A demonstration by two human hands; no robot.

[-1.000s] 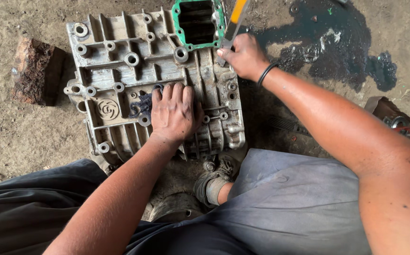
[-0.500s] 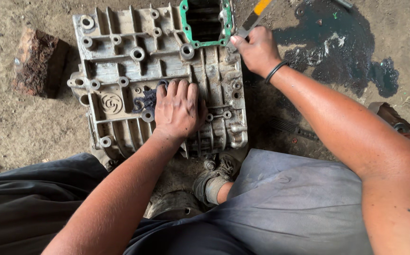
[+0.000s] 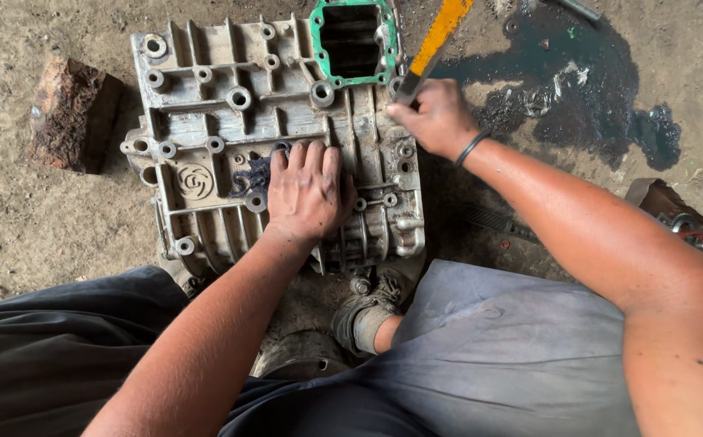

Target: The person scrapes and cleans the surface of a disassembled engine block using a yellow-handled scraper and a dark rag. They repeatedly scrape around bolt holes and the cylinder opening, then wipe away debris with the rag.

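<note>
Casing (image 3: 230,121) on the dirt, upper middle of the frame, both my hands on it.

My left hand (image 3: 307,194) lies flat and spread on the casing's ribbed face, fingers wide, fingertips touching a dark rag (image 3: 253,174) near its centre. My right hand (image 3: 434,119) is closed around a tool with an orange handle (image 3: 440,34), which slants to the top edge; its tip meets the casing just beside the green gasket (image 3: 317,50) framing the rectangular opening at the top. A wood block (image 3: 72,113) sits at the upper left, apart from the casing. A dark stain (image 3: 594,89) spreads at the upper right. My shoe (image 3: 359,320) shows just below the casing.
</note>
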